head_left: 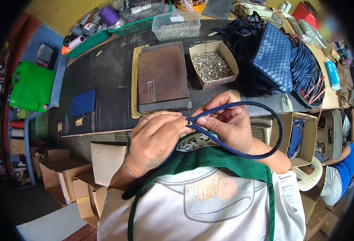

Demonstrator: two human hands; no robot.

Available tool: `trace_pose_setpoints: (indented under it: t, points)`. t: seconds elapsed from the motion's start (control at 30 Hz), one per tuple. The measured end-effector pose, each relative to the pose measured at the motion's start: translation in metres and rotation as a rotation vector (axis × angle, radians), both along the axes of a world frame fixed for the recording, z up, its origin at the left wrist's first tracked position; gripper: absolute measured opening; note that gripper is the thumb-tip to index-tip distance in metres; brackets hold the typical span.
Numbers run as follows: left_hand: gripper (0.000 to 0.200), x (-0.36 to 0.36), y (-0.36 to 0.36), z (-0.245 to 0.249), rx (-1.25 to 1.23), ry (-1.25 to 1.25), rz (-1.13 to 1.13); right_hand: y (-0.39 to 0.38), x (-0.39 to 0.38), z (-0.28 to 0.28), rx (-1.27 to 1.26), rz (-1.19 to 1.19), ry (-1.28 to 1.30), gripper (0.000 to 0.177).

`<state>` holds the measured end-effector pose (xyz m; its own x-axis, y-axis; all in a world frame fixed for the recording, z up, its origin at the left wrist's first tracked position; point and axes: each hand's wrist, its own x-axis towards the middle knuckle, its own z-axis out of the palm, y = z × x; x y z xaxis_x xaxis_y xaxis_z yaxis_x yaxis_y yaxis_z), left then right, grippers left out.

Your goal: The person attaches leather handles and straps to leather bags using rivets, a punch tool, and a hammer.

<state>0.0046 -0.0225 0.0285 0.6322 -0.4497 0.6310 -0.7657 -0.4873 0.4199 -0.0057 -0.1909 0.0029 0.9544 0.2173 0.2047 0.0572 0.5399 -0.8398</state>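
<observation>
A narrow navy blue strap forms a large loop over my right forearm. My left hand is closed, pinching the strap where its two sides come together. From the other side, my right hand grips the same spot between thumb and fingers. A small shiny metal piece shows between my fingertips; its exact shape is too small to tell. Part of the strap runs down behind my left hand and is hidden there.
On the black table lie a brown board, a box of small metal pieces, a clear tub, a blue woven patch and a blue woven bag. Cardboard boxes stand below left. Another person is at right.
</observation>
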Motion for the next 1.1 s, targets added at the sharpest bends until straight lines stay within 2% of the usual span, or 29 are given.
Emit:
trace_pose_setpoints:
  t: [0.2,0.27,0.4,0.47,0.77,0.83,1.1]
  points:
    - [0.022,-0.002,0.001,-0.002,-0.049,0.027,0.000,0.002,-0.004,0.001,-0.066,-0.063,-0.055,0.018]
    - [0.017,-0.006,0.000,0.004,-0.116,0.140,-0.015,0.002,-0.004,0.001,-0.090,-0.062,-0.062,0.018]
    - [0.017,0.000,0.001,0.001,-0.108,0.107,-0.085,0.003,-0.006,0.000,-0.061,-0.047,-0.030,0.018]
    - [0.017,-0.001,0.000,0.002,-0.142,0.223,-0.047,0.003,-0.006,0.000,-0.063,-0.045,-0.024,0.017]
    - [0.022,0.002,0.005,-0.002,0.085,0.088,-0.163,0.004,-0.010,-0.002,-0.064,-0.059,-0.029,0.020]
    - [0.023,0.002,0.006,-0.003,0.086,0.074,-0.170,0.005,-0.009,-0.005,0.029,-0.029,0.014,0.020]
    - [0.021,0.001,0.008,-0.003,0.089,0.079,-0.159,0.003,-0.012,-0.003,-0.032,-0.013,-0.011,0.017]
